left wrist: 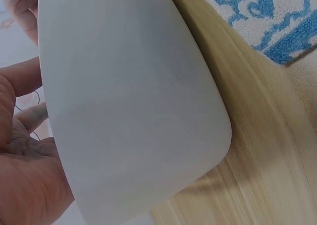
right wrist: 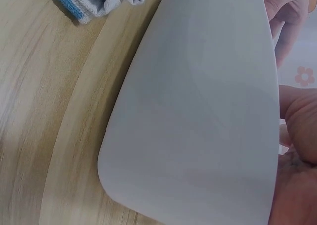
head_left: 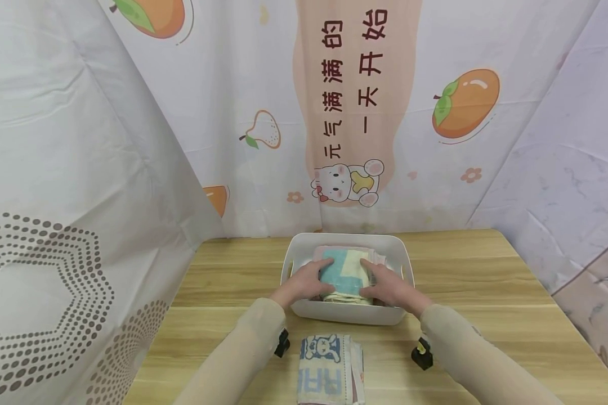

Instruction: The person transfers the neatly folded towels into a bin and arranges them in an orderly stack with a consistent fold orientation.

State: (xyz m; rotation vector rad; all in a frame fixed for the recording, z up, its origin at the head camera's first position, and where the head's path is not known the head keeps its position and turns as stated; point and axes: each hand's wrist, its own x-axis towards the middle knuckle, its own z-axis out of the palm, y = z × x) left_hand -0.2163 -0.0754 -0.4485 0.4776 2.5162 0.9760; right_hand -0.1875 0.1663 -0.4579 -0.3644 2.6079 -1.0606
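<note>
In the head view, a folded teal-and-cream towel (head_left: pixel 345 271) lies in a white plastic bin (head_left: pixel 347 314). My left hand (head_left: pixel 308 280) reaches over the bin's front rim, its fingers and thumb resting on the towel's left side. From the other side my right hand (head_left: pixel 391 286) touches the towel's right part, thumb and fingers spread. In the left wrist view, the bin wall (left wrist: pixel 133 106) hides much of the left hand (left wrist: pixel 29 170). Likewise, in the right wrist view, the bin wall (right wrist: pixel 198 116) covers part of the right hand (right wrist: pixel 299 136).
A folded towel with a blue cartoon print (head_left: pixel 323 371) lies on the wooden table (head_left: pixel 466 275) in front of the bin. Printed curtains (head_left: pixel 263 73) hang behind and at both sides. Black wrist-camera mounts (head_left: pixel 423 355) sit under the forearms.
</note>
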